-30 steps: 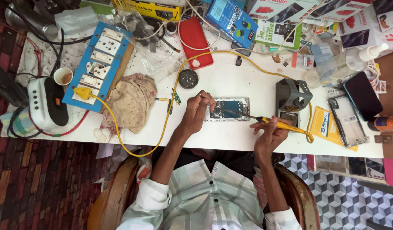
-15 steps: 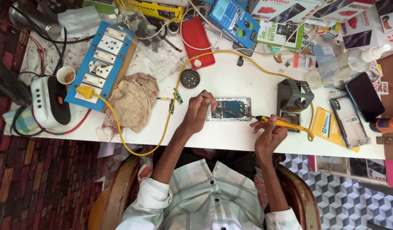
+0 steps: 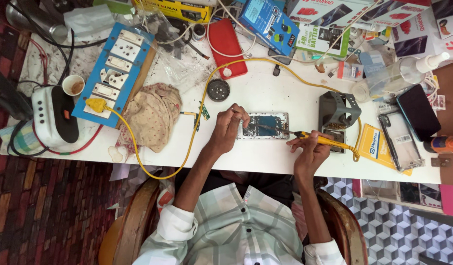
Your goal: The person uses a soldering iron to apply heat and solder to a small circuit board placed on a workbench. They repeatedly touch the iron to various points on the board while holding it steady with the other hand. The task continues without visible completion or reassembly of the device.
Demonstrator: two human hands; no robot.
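Note:
An opened phone with its insides bared lies flat on the white table in front of me. My left hand rests at the phone's left end, its fingers pinched together over that edge; whether they hold something thin I cannot tell. My right hand grips a yellow soldering iron like a pen. The iron's thin tip reaches left over the phone's right half. The iron's yellow cable loops across the table to a plug on a blue switchboard.
A grey iron stand stands right of the phone. A crumpled cloth, a round dark tin and a red phone lie to the left and behind. Phones, a clear case, a spray bottle and boxes crowd the right and back.
Both hands keep their places at the phone, with the iron still held over it. Only the view has shifted slightly.

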